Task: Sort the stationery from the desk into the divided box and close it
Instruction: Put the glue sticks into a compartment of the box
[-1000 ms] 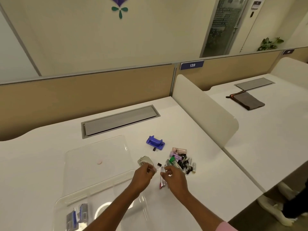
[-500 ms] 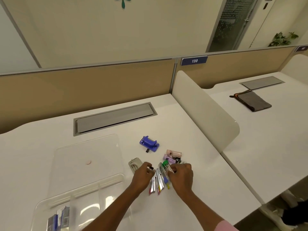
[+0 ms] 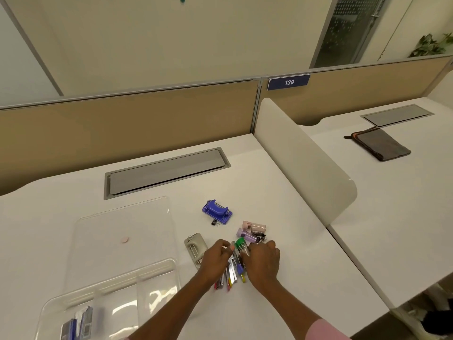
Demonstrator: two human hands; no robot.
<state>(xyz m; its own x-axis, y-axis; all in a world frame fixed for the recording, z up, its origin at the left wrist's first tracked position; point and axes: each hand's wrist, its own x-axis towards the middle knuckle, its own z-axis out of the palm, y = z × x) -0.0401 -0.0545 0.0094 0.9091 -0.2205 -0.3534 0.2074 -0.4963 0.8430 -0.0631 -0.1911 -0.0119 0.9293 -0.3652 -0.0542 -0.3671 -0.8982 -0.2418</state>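
Fingers (image 3: 245, 251) on clips (image 3: 232, 268); white desk (image 3: 282, 217), tan partition (image 3: 122, 128) behind.

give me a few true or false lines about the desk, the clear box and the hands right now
1. The clear plastic divided box lies open, lid flat behind it. True.
2. The blue hole punch sits inside the box. False: it rests on the white desk.
3. Both hands, left and right, gather the coloured-capped metal pieces. True.
4. The grey stapler-like tool lies right of the right hand. False: it lies beside the left hand.
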